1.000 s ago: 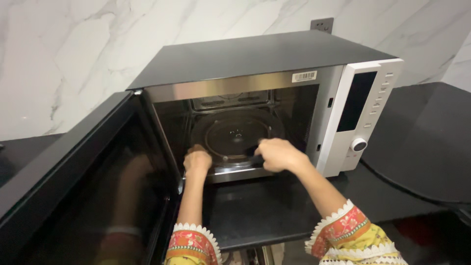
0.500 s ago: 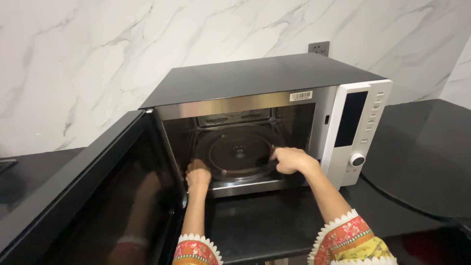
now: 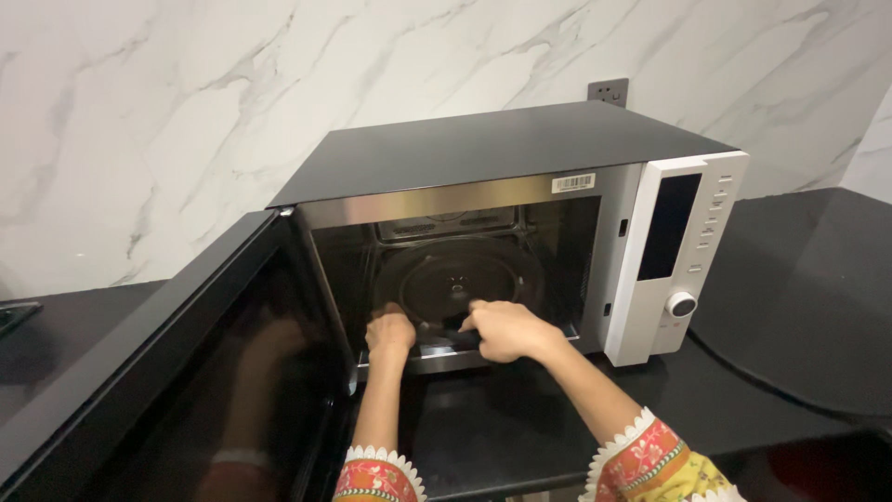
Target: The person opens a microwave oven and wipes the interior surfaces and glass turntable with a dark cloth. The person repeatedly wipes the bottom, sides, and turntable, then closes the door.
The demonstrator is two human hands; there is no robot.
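Note:
A microwave oven [image 3: 492,149] with a dark top stands open on the black counter. Inside lies a dark round turntable plate [image 3: 460,274]. My left hand [image 3: 390,333] is curled over the plate's front left rim at the oven's sill. My right hand [image 3: 502,330] is closed on the front rim just to the right of it. Both wrists reach in over the counter, with patterned sleeve cuffs at the bottom of the view. The fingertips are hidden under the rim.
The oven door [image 3: 186,372] swings out to the left and fills the lower left. A white control panel [image 3: 692,232] with a knob [image 3: 681,304] is on the right. A wall socket [image 3: 608,91] sits behind, and a cable [image 3: 743,367] curves across the counter [image 3: 808,270].
My head has moved, so the oven sits higher and more central in view. My right hand has shifted left along the plate's front rim, closer to my left hand.

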